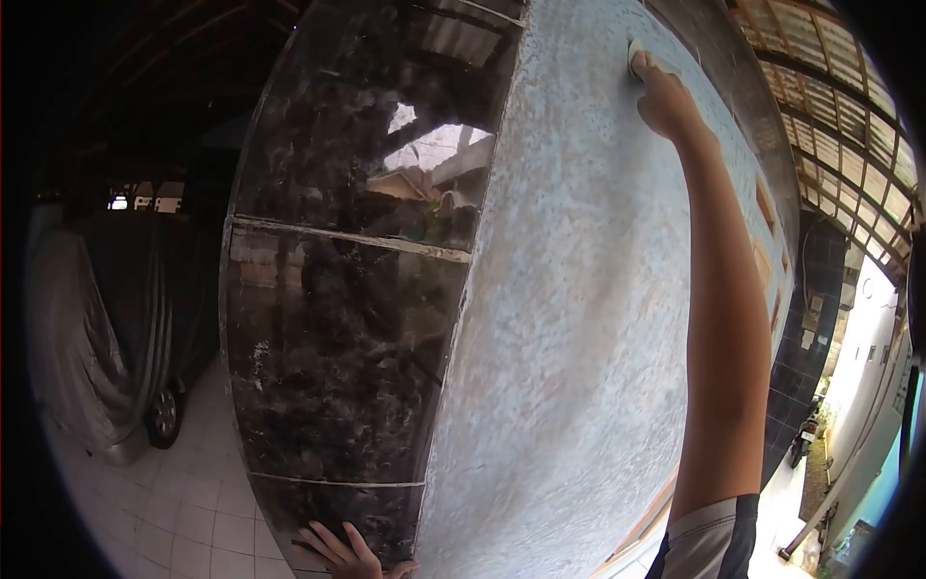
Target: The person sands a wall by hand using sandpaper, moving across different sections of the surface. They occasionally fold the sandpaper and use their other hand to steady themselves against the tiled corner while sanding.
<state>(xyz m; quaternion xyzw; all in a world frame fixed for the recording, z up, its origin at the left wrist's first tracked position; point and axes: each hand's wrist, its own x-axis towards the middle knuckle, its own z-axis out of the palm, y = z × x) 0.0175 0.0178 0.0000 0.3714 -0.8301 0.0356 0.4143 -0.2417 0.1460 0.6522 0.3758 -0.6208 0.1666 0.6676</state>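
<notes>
My right arm is stretched up along a rough, pale blue painted wall. High on this wall my right hand is closed on a small pale flat piece, pressed to the surface. The fingers cover much of it, so its exact kind cannot be made out. Low down, my left hand lies with fingers spread on the glossy dark tiles beside the blue paint. That hand holds nothing, and its wrist is cut off by the lower edge.
Light joints divide the dark tiles, which reflect a roof and sky. A covered car stands on the pale tiled floor at left. Wooden-framed openings show beyond my arm. At far right are a corrugated roof and a parked motorbike.
</notes>
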